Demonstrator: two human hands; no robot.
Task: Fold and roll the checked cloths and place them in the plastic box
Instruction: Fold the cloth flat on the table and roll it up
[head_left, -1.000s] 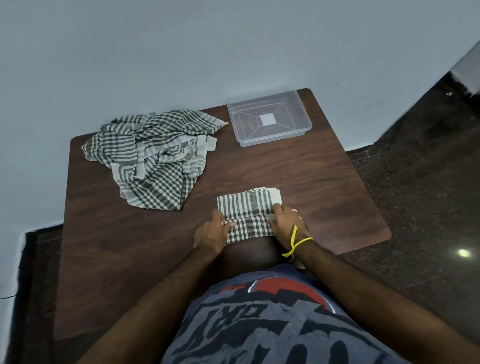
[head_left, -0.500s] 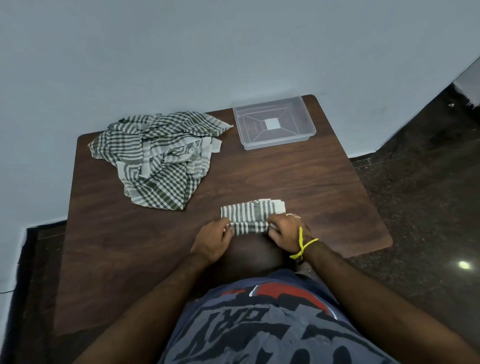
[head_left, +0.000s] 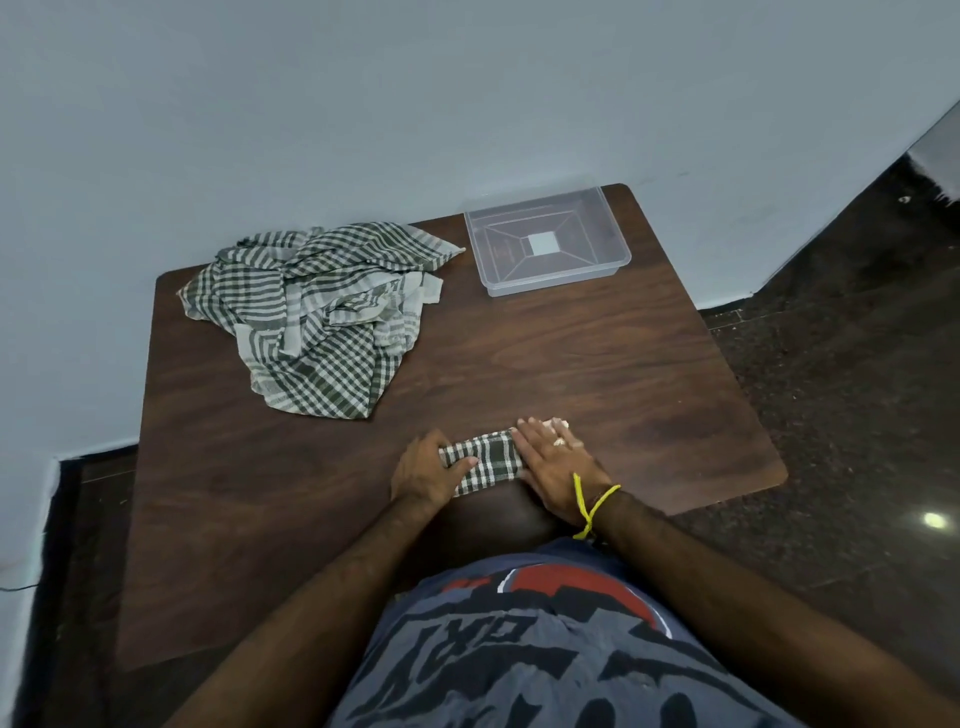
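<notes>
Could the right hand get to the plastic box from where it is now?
Probably yes: the right hand rests on the rolled cloth, and only bare table lies between it and the open plastic box.

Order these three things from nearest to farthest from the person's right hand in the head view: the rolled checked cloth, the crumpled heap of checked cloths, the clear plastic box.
1. Rolled green-and-white checked cloth: directly under the right hand, at the near table edge.
2. Clear rectangular plastic box: straight ahead, at the far edge.
3. Crumpled heap of checked cloths: far left.
</notes>
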